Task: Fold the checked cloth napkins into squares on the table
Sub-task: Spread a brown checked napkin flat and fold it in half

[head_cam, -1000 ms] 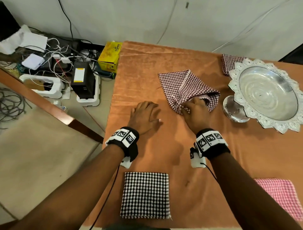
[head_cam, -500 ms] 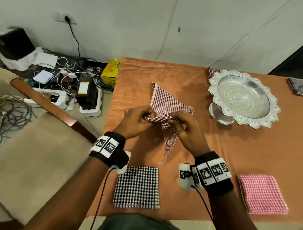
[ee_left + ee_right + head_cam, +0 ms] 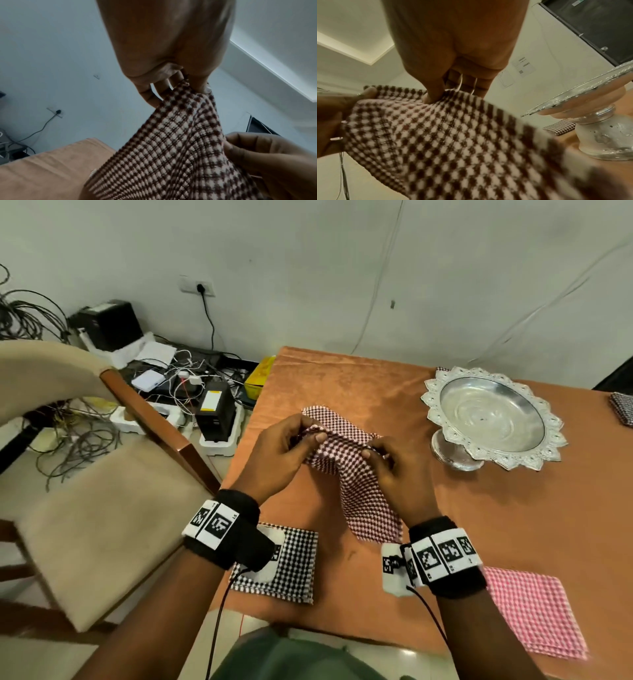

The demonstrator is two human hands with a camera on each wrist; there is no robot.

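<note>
A maroon-and-white checked napkin [image 3: 356, 484] [image 3: 171, 155] [image 3: 447, 135] hangs in the air over the orange table [image 3: 496, 508]. My left hand [image 3: 284, 453] [image 3: 171, 75] pinches its upper left edge. My right hand [image 3: 394, 470] [image 3: 453, 81] pinches the upper edge a short way to the right, thumb on the cloth. The loose lower part droops toward the table's near side. A folded black-and-white napkin [image 3: 291, 566] lies at the near left edge, partly under my left wrist. A folded pink checked napkin [image 3: 534, 611] lies at the near right.
A silver pedestal bowl [image 3: 493, 419] [image 3: 590, 108] stands at the right back, with a folded maroon napkin [image 3: 559, 127] behind it. Another folded checked napkin [image 3: 623, 412] lies at the far right edge. A beige chair [image 3: 96, 481] stands left of the table; cables and boxes [image 3: 191, 392] clutter the floor.
The maroon napkin was lifted off the table by my right hand, my left hand took hold too, and both hands have since spread apart along its top edge.
</note>
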